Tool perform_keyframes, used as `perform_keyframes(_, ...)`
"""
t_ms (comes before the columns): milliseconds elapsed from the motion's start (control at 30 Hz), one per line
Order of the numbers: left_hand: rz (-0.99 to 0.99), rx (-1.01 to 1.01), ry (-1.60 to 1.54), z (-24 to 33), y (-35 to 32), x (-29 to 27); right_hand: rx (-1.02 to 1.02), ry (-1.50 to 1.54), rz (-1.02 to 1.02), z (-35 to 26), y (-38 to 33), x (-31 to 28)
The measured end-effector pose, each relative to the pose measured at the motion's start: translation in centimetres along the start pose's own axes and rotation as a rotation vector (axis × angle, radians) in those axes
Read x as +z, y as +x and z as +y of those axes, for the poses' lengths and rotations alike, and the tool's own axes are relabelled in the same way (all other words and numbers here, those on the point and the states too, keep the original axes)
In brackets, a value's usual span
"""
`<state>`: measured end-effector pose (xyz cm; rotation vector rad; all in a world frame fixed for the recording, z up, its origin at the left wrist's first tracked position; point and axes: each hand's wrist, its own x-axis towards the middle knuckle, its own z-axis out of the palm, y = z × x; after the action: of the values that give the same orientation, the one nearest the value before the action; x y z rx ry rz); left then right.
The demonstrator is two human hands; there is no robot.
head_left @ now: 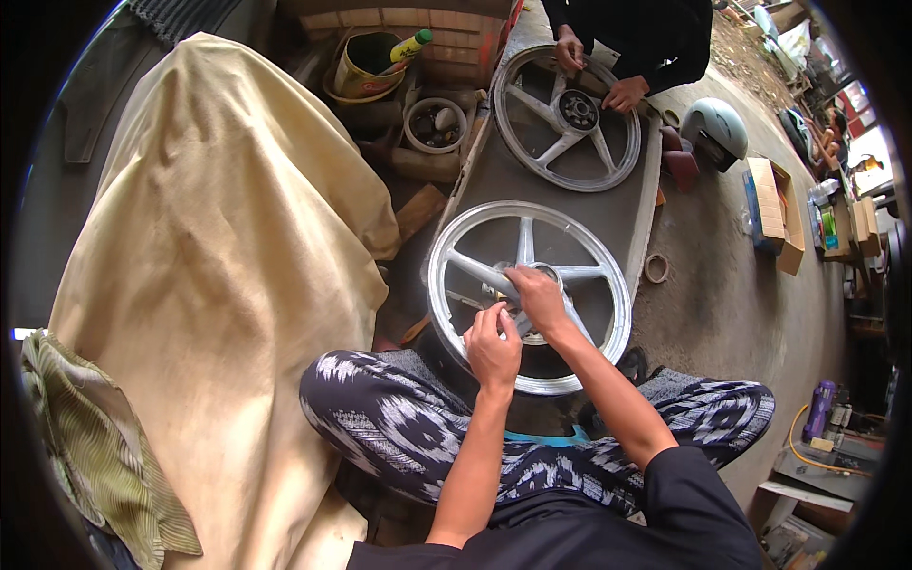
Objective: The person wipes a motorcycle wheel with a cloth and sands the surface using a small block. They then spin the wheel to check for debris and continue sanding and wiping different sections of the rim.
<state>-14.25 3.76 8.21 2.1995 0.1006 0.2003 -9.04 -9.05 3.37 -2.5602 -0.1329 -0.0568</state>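
Observation:
A silver-grey spoked motorcycle wheel (525,242) lies in front of me, its near side by my knees. My right hand (540,299) is over its hub, fingers curled down and closed. Just left of it and nearer to me, my left hand (492,347) is closed too, fingertips bunched together beside a spoke. Whatever either hand pinches is too small or hidden to make out. Past this wheel lies a second spoked wheel (560,147) with a dark hub, and another person's hands (625,93) work on it.
Both wheels rest on a grey bench (456,195). A beige cloth cover (228,237) drapes over something large on the left. Behind it stand a bucket with a bottle (366,66) and a white tub (435,125). A helmet (714,131), cardboard box (774,214) and ring (656,268) are right.

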Motion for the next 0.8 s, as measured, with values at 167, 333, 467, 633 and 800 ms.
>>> perform_keyframes(167, 0.008, -0.044, -0.091, 0.5, -0.1, 0.2, -0.128, -0.216, 0.081, 1.3, 1.1, 1.4)
perform_keyframes(333, 0.002, -0.077, -0.109, 0.2, 0.2, -0.2, -0.167, -0.34, -0.186, 0.6, 0.3, 0.1)
perform_keyframes(467, 0.001, -0.058, -0.091, 0.3, 0.2, -0.1, -0.33, -0.422, -0.275, 1.6, -0.8, -1.3)
perform_keyframes(633, -0.027, -0.088, -0.117, 0.2, 0.2, 0.0, -0.51, -0.471, -0.44, 2.8, 0.3, -3.1)
perform_keyframes(800, -0.013, -0.085, -0.099, 0.3, 0.2, -0.2, -0.634, -0.423, -0.589, 3.6, 1.8, -4.5)
